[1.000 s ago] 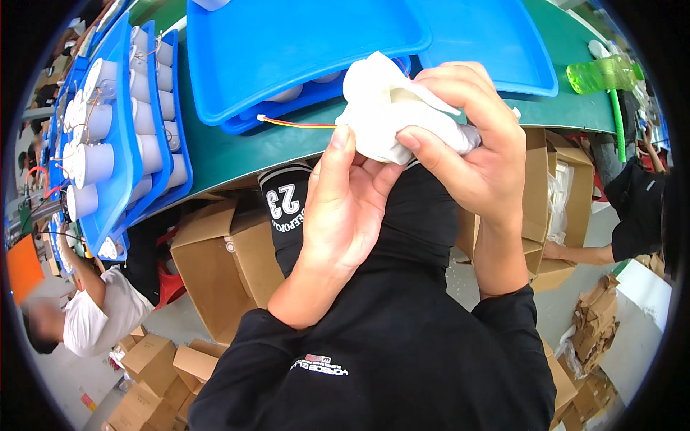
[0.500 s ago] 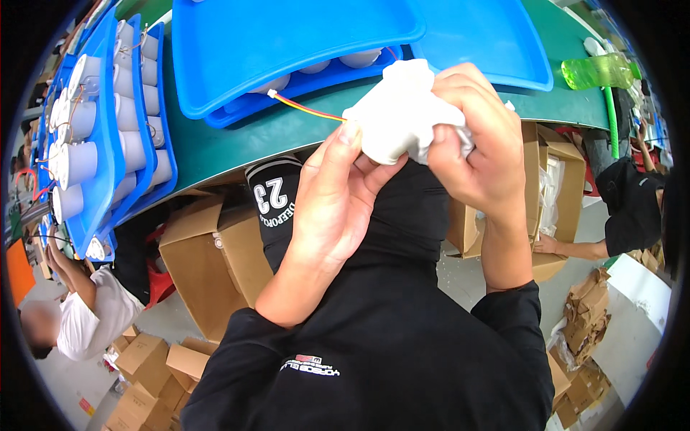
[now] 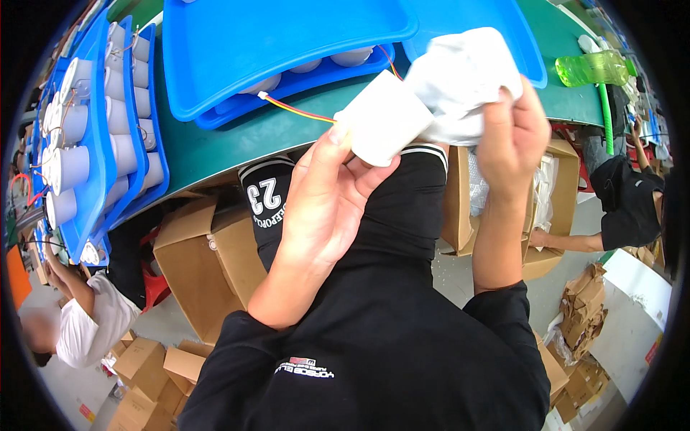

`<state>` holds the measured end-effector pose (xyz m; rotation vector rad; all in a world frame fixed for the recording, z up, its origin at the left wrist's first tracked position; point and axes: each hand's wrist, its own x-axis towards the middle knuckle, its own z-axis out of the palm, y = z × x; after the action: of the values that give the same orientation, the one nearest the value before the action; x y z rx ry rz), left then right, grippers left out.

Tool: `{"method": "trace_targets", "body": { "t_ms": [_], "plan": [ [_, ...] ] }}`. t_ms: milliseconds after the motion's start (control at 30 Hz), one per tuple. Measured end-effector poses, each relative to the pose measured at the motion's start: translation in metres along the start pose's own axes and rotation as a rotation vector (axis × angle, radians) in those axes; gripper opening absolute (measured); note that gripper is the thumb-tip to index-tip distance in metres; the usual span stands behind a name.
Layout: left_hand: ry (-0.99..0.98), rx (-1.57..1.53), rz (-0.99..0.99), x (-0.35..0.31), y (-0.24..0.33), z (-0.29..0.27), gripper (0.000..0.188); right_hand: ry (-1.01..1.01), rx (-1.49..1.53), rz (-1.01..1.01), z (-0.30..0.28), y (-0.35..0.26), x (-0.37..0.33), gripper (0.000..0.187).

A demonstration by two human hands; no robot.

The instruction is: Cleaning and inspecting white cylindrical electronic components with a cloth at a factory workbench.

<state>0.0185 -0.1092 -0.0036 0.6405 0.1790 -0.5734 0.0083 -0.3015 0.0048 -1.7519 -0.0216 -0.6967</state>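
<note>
A white, cup-shaped part (image 3: 384,118) with a thin red-and-yellow cable sits tilted in my left hand (image 3: 323,194), pinched between thumb and fingers. The cable (image 3: 298,110) sticks out to the left and ends in a small white plug. My right hand (image 3: 512,140) grips a crumpled white cloth (image 3: 463,82) by its right edge. The cloth hangs loosely just right of the part, close against or touching its side. Both hands are raised in front of the table edge, above my lap.
Blue trays (image 3: 287,43) lie on the green table (image 3: 208,154), with more white parts beneath the nearest. Stacked trays (image 3: 100,172) of wired white parts stand at left. A green bottle (image 3: 591,69) lies at right. Cardboard boxes (image 3: 194,266) surround me; people (image 3: 632,205) sit on both sides.
The cloth, bunched over the part before, is now drawn off to the right and spread out by my right hand. The part's smooth white side has come into sight.
</note>
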Motion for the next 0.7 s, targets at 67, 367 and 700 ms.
{"method": "trace_targets", "body": {
  "t_ms": [67, 367, 700],
  "plan": [
    [-0.015, -0.014, 0.006, 0.000, 0.001, 0.001, 0.045, 0.037, 0.018, 0.001, -0.009, -0.002, 0.001, 0.018],
    [-0.021, -0.095, -0.019, 0.000, 0.002, 0.001, 0.047, -0.265, -0.082, -0.270, -0.005, -0.007, 0.006, 0.020],
    [-0.024, 0.090, -0.098, -0.001, 0.000, -0.008, 0.041, -0.340, 0.054, -0.072, 0.008, -0.005, -0.009, 0.009]
  ]
}}
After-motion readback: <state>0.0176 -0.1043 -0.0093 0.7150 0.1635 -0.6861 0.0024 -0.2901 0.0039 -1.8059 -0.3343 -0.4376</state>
